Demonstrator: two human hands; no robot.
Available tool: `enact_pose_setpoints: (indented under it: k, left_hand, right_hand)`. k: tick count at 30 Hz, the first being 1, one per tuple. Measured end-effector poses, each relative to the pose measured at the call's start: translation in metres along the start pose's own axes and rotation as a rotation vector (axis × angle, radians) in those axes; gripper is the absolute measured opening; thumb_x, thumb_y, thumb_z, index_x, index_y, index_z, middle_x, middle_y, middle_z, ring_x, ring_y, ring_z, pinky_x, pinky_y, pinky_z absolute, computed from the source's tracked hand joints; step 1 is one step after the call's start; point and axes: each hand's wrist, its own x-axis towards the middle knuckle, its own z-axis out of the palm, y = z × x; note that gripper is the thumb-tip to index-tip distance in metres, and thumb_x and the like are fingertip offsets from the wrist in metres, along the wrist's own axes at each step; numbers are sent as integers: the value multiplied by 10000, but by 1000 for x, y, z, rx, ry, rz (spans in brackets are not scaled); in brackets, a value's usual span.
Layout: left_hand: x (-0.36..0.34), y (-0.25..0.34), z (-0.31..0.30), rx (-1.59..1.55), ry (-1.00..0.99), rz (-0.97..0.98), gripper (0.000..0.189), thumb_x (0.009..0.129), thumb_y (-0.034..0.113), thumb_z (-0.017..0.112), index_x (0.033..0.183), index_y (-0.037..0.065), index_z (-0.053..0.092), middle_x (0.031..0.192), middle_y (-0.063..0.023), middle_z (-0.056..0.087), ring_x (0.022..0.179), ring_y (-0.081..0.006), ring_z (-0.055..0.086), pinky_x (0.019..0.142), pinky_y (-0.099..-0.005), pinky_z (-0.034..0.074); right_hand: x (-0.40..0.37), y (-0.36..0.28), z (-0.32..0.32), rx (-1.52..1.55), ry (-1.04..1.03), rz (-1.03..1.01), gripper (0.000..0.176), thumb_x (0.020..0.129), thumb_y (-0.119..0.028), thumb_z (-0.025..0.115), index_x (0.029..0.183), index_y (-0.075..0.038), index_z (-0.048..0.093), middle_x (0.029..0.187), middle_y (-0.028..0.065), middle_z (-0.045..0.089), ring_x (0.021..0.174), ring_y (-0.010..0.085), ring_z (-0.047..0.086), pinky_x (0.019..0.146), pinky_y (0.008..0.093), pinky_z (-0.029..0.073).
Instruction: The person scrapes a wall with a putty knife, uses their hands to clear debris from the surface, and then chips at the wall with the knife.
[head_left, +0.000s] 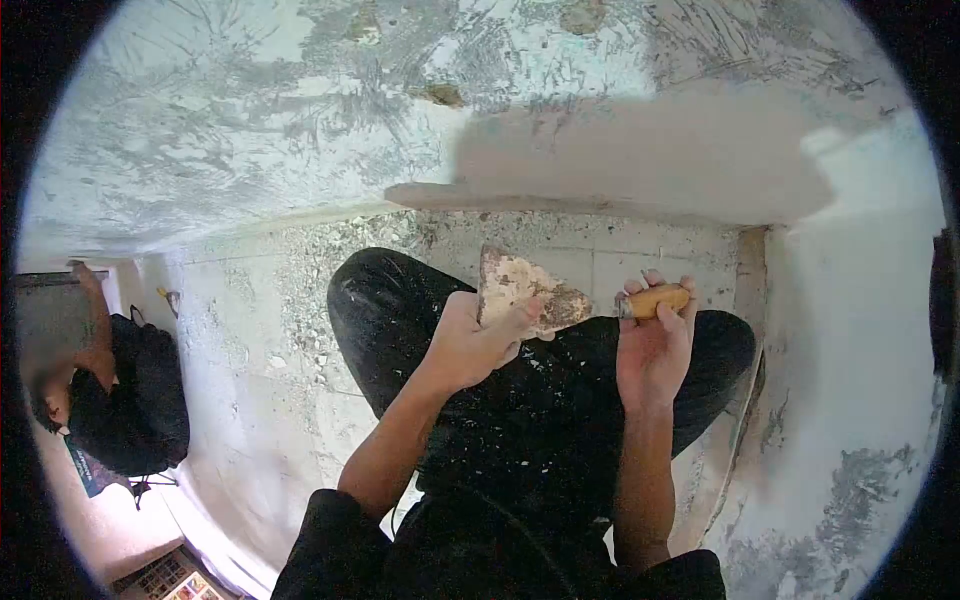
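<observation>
My left hand (472, 338) is closed around a triangular scraper blade (508, 282), its thumb lying over the flat face. Pale crust and rusty brown patches cover the blade, and its narrow end points right. My right hand (652, 352), palm up, has its fingers and thumb curled around a wooden handle (662, 299) with a metal collar at its left end. The collar faces the blade's narrow end. Whether a thin tang joins the two across the small gap is too fine to tell. Both are held above my dark trousers (540, 400), which are speckled with white flakes.
A rough, scraped wall (300, 120) stands ahead, with another wall (850, 330) close on the right. Chips and dust litter the tiled floor (270, 330). At far left another person (130, 400) in dark clothes crouches, one arm raised near a grey panel (45, 320).
</observation>
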Motion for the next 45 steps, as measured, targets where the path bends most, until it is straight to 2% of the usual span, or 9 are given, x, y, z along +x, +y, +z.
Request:
enact_pose_setpoints:
  k: [17, 19, 22, 23, 26, 28, 33, 42, 45]
  left_hand:
    - [-3, -29, 14, -187, 57, -27, 249, 887, 252, 602, 816, 14, 605, 577, 25, 511, 442, -28, 410, 380, -195, 305]
    - [9, -44, 12, -237, -194, 121, 265, 887, 233, 599, 951, -24, 604, 661, -42, 554, 518, -71, 473, 447, -237, 392]
    - [42, -37, 18, 155, -45, 511, 388, 886, 277, 591, 1095, -48, 558, 800, -123, 586, 658, -140, 541, 585, -306, 466]
    - [48, -28, 16, 150, -39, 514, 388, 886, 277, 591, 1095, -48, 558, 800, -123, 586, 658, -140, 541, 585, -306, 466]
    - [67, -4, 7, 199, 129, 345, 506, 874, 371, 578, 1174, -33, 520, 942, -169, 592, 796, -189, 568, 703, -352, 474]
    - [86, -19, -8, 376, -18, 119, 573, 852, 457, 566, 1177, -14, 524, 927, -155, 616, 788, -199, 590, 690, -349, 479]
    - [91, -47, -7, 421, -9, 160, 460, 851, 433, 584, 1056, 22, 599, 873, -103, 612, 677, -167, 547, 628, -319, 469]
    - [89, -34, -9, 382, 29, 193, 378, 857, 373, 583, 1010, 29, 621, 831, -105, 624, 680, -170, 542, 641, -331, 460]
    - [84, -35, -6, 386, 30, 193, 368, 854, 364, 585, 1012, 34, 623, 831, -104, 624, 685, -168, 539, 644, -332, 456]
  right_hand:
    - [-1, 1, 52, -291, -150, -171, 183, 808, -20, 490, 947, -101, 404, 863, 138, 561, 837, 288, 557, 829, 444, 422]
    - [7, -13, 66, -128, -328, -114, 89, 822, -64, 479, 822, -110, 402, 756, 104, 526, 737, 255, 518, 752, 411, 412]
    - [13, -25, 100, -99, -530, -208, 244, 844, -134, 418, 624, -139, 314, 572, 36, 398, 572, 174, 357, 596, 336, 306]
    - [15, -26, 111, -232, -545, -360, 334, 853, -158, 370, 551, -159, 227, 495, 2, 304, 508, 127, 236, 517, 295, 210]
    - [31, -25, 140, -340, -325, -673, 376, 863, -149, 327, 521, -175, 174, 449, 0, 228, 455, 129, 204, 491, 303, 220]
    - [42, -22, 148, -405, -316, -696, 378, 865, -153, 317, 521, -182, 163, 449, 1, 224, 445, 128, 201, 479, 310, 234]
    - [51, -9, 157, -610, -283, -864, 371, 865, -173, 296, 513, -162, 180, 449, 39, 275, 446, 152, 269, 499, 343, 316]
    - [59, -5, 146, -728, -469, -885, 320, 834, -160, 379, 526, -132, 298, 496, 47, 371, 473, 178, 355, 519, 336, 343]
    - [55, -2, 148, -927, -352, -801, 307, 846, -165, 369, 546, -103, 345, 523, 49, 386, 485, 174, 350, 546, 328, 363]
